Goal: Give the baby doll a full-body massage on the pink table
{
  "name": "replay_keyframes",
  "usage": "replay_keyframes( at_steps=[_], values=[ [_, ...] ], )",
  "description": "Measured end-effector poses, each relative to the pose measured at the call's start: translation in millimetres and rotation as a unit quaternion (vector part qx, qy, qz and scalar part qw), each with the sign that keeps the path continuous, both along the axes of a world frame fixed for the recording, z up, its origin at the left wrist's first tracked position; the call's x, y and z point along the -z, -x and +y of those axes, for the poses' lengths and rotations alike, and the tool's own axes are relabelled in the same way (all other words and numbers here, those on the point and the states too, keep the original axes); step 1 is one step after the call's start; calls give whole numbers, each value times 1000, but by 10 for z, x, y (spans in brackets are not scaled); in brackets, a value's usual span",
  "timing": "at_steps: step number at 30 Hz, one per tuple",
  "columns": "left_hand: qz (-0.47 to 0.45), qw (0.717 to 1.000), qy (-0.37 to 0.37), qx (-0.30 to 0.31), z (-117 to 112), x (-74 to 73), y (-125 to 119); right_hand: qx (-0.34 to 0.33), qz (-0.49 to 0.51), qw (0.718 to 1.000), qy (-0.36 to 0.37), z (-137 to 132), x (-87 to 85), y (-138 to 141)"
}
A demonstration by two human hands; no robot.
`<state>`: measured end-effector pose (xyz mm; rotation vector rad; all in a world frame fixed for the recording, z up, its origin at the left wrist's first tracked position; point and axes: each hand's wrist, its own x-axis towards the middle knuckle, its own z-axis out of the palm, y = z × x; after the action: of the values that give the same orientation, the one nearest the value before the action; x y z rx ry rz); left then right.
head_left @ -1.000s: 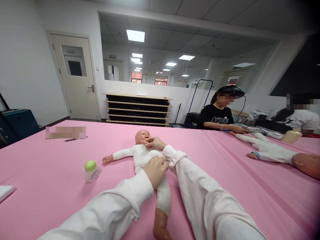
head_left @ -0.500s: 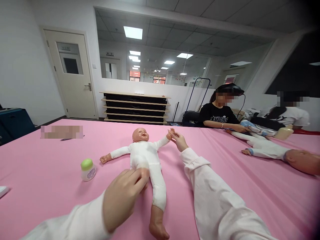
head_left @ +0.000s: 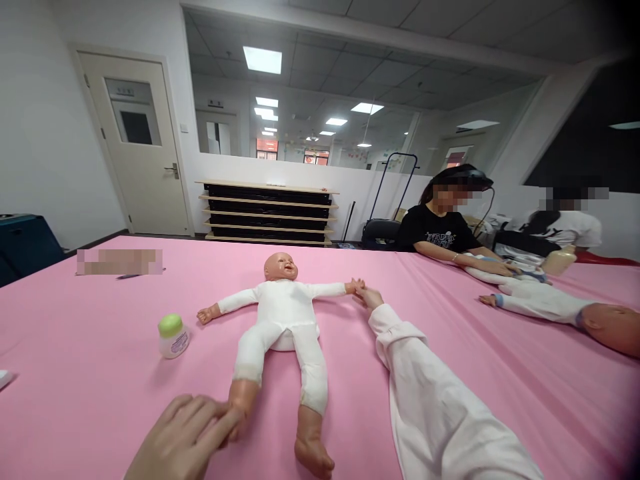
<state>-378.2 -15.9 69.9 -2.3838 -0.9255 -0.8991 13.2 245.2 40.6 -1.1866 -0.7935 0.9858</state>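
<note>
Flat on its back near the middle of the pink table lies the doll, head away from the wearer, arms out to both sides, legs spread toward the camera. The right hand reaches across and its fingers close on the doll's hand at the end of the outstretched arm. The left hand, at the bottom edge, pinches the doll's near foot with thumb and fingers. Judging by the pose, both limbs are already drawn out straight; the other arm and leg lie untouched. Left of the doll stands a small jar with a green lid. Further right, two other people sit over another doll.
</note>
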Motion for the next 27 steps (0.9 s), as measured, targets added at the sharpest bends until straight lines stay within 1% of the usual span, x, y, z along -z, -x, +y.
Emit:
replay_keyframes(
  at_steps=[2, 4, 5, 6, 7, 8, 10, 12, 14, 16, 18, 19, 20, 21, 22, 23, 24, 25, 27],
  values=[
    [-35, 999, -8, -23, 86, -265, -31, -15, -28, 998, -52, 79, -323, 217],
    [-51, 999, -5, -15, 234, -460, -127, -61, -61, 990, -112, 145, -621, 553],
    [-51, 999, -4, 1, 328, -517, -199, -114, -120, 973, -160, 166, -736, 749],
    [-50, 999, -5, 17, 431, -546, -283, -165, -175, 952, -188, 177, -819, 950],
    [-45, 998, -11, 32, 537, -552, -374, -217, -224, 929, -201, 181, -868, 1144],
    [-36, 998, -18, 45, 642, -537, -469, -252, -271, 906, -205, 183, -882, 1318],
    [-5, 998, -24, 63, 833, -470, -657, -293, -352, 867, -197, 195, -819, 1583],
    [39, 996, -20, 74, 983, -371, -833, -314, -433, 824, -185, 231, -674, 1723],
    [84, 993, -16, 84, 1089, -243, -1000, -335, -510, 773, -177, 286, -502, 1771],
    [122, 987, -20, 99, 1161, -79, -1165, -347, -567, 725, -180, 335, -351, 1779],
    [139, 983, -30, 114, 1208, 101, -1314, -348, -597, 694, -200, 355, -259, 1783],
    [141, 982, -36, 117, 1222, 178, -1372, -348, -603, 687, -209, 352, -245, 1783],
    [139, 982, -39, 119, 1228, 235, -1411, -347, -602, 685, -218, 342, -255, 1780],
    [134, 983, -42, 117, 1224, 263, -1424, -344, -593, 692, -225, 328, -289, 1766],
    [126, 984, -42, 114, 1209, 255, -1405, -336, -574, 710, -230, 313, -344, 1736],
    [114, 986, -42, 112, 1181, 211, -1352, -320, -543, 740, -235, 299, -415, 1685],
    [98, 988, -39, 111, 1138, 133, -1263, -298, -499, 778, -238, 288, -495, 1607],
    [81, 990, -31, 112, 1080, 28, -1138, -268, -446, 822, -232, 281, -575, 1498],
    [38, 992, 4, 119, 923, -221, -805, -193, -324, 905, -195, 274, -689, 1192]
  ],
)
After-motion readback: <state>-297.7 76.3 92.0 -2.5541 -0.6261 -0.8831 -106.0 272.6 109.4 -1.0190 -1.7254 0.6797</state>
